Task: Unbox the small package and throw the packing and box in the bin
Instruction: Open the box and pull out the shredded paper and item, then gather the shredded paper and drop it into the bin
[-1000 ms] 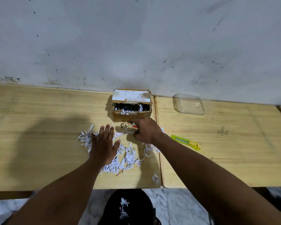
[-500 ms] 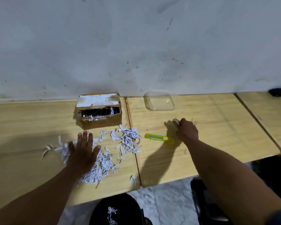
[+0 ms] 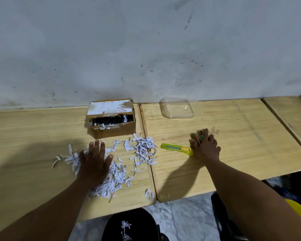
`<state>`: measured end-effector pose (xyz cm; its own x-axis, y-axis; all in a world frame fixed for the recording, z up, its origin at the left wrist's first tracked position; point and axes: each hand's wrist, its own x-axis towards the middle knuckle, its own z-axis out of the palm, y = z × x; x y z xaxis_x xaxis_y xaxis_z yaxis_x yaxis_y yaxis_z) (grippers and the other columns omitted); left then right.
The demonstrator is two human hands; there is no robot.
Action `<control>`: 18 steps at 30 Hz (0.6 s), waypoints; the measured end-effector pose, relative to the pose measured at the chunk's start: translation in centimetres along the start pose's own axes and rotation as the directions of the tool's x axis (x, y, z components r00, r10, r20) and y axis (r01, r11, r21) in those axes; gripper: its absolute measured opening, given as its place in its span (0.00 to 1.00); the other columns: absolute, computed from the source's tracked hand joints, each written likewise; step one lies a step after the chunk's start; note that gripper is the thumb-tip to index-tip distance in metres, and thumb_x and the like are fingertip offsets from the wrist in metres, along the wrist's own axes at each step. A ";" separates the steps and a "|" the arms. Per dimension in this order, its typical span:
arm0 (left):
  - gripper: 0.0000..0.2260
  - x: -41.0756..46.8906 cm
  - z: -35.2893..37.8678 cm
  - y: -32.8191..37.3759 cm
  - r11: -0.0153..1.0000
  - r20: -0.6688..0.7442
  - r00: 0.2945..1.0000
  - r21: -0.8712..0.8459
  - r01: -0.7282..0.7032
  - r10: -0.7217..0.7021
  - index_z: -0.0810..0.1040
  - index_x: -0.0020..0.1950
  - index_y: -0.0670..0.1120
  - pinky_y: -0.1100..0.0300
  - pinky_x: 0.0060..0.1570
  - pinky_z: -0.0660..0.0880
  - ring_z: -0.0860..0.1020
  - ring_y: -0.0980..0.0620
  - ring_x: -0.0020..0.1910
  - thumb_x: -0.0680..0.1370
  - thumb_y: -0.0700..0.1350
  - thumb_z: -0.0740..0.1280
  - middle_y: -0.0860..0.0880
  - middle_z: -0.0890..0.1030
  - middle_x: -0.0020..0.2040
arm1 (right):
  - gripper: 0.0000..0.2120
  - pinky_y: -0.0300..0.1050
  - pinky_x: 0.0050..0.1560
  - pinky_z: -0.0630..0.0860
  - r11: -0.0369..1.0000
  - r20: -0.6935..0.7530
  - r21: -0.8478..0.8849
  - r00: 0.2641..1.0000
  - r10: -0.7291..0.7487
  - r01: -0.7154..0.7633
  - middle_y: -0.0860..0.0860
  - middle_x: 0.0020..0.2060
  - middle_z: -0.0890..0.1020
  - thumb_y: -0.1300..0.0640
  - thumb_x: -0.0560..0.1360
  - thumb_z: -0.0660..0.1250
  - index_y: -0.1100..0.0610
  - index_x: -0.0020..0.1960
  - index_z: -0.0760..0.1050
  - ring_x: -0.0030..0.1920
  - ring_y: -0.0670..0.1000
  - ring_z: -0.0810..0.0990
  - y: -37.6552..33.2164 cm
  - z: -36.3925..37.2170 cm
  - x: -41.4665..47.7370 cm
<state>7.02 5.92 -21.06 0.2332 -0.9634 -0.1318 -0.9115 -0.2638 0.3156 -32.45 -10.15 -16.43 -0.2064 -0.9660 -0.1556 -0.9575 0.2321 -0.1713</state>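
The left hand (image 3: 94,164) lies flat, fingers (image 3: 96,146) spread and gripping nothing, on the shredded paper (image 3: 115,178) strewn over the left desk (image 3: 24,136). The loose strips reach the front edge, with one clump (image 3: 149,194) at about five o'clock from the hand right at the lip. A careless sweep would likely push them onto the floor rather than into the black bin (image 3: 134,225) below, which already holds a few shreds.

At about one o'clock from that hand, the cardboard box (image 3: 112,119) stands against the wall, well apart from the bin. Its long axis runs nine to three o'clock, its open side faces the person, and some paper remains inside. Tipping it on the way to the bin could spill that.

Further right, the yellow-green utility knife (image 3: 176,149) lies with its long axis roughly ten to four o'clock, its near end touching the right hand (image 3: 204,146). A bump could slide it; whether the blade is out I cannot tell.

The right hand curls over a small item (image 3: 199,135) on the right desk (image 3: 241,136), mostly hidden. At eleven o'clock from it sits a clear plastic cover (image 3: 176,110).
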 end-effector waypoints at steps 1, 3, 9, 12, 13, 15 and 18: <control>0.38 -0.1 -0.2 0.1 1.000 0.002 1.000 -0.016 0.005 -0.005 0.50 0.80 0.47 0.40 0.74 0.42 0.44 0.45 0.79 0.76 0.66 0.36 0.45 0.48 0.81 | 0.37 0.64 0.65 0.63 1.000 0.008 -0.002 1.000 -0.002 0.002 0.60 0.70 0.65 0.39 0.77 0.59 0.51 0.78 0.47 0.70 0.62 0.64 0.1 0.0 0.1; 0.39 -0.2 -0.7 0.1 0.998 0.000 1.000 -0.058 -0.006 0.006 0.50 0.80 0.48 0.40 0.74 0.41 0.44 0.46 0.79 0.75 0.67 0.33 0.46 0.48 0.81 | 0.39 0.69 0.67 0.58 1.000 0.013 -0.020 1.000 0.001 0.000 0.58 0.74 0.62 0.36 0.76 0.59 0.50 0.79 0.47 0.73 0.61 0.60 -0.1 -0.2 0.2; 0.31 -0.3 -3.4 -0.1 0.990 -0.100 0.990 -0.090 -0.109 0.100 0.59 0.78 0.52 0.38 0.75 0.42 0.55 0.49 0.79 0.79 0.63 0.42 0.49 0.62 0.78 | 0.31 0.63 0.74 0.54 0.936 -0.121 0.005 0.929 -0.350 0.353 0.57 0.77 0.61 0.41 0.80 0.55 0.53 0.79 0.54 0.77 0.58 0.57 -4.4 -1.0 -0.7; 0.28 0.1 -4.9 -1.5 0.991 -0.171 0.981 -0.080 -0.105 0.090 0.65 0.75 0.51 0.40 0.75 0.43 0.59 0.50 0.77 0.80 0.61 0.44 0.50 0.67 0.75 | 0.29 0.54 0.71 0.62 0.801 -0.091 0.199 0.824 -0.559 0.565 0.55 0.74 0.66 0.38 0.79 0.53 0.51 0.76 0.62 0.73 0.57 0.64 -8.3 -0.5 -2.3; 0.28 0.2 -5.3 -2.2 0.994 -0.190 0.980 -0.071 -0.079 0.065 0.66 0.74 0.51 0.40 0.75 0.44 0.60 0.50 0.77 0.80 0.61 0.44 0.49 0.69 0.74 | 0.29 0.51 0.70 0.63 0.760 -0.072 0.234 0.790 -0.609 0.606 0.53 0.74 0.67 0.37 0.79 0.52 0.50 0.75 0.63 0.72 0.55 0.65 -9.7 -0.1 -3.0; 0.29 0.3 -5.4 -3.9 0.999 -0.222 0.975 -0.054 -0.006 -0.007 0.66 0.74 0.49 0.38 0.75 0.46 0.61 0.48 0.76 0.79 0.61 0.44 0.48 0.69 0.74 | 0.29 0.46 0.68 0.64 0.706 -0.020 0.279 0.739 -0.673 0.650 0.50 0.74 0.66 0.36 0.79 0.51 0.49 0.75 0.63 0.73 0.52 0.65 -12.0 0.9 -4.1; 0.34 -0.2 -4.9 -6.4 0.987 -0.171 0.974 -0.084 0.139 -0.152 0.59 0.78 0.49 0.40 0.74 0.46 0.54 0.47 0.79 0.77 0.65 0.43 0.46 0.60 0.79 | 0.30 0.45 0.68 0.66 0.682 0.069 0.335 0.706 -0.705 0.649 0.48 0.75 0.65 0.35 0.79 0.51 0.49 0.76 0.63 0.73 0.50 0.65 -14.5 2.7 -5.3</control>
<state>14.50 7.60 -18.41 0.4233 -0.9059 -0.0158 -0.8386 -0.3983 0.3716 -16.89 -8.09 -15.73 0.5434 -0.8376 -0.0557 -0.7199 -0.4309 -0.5440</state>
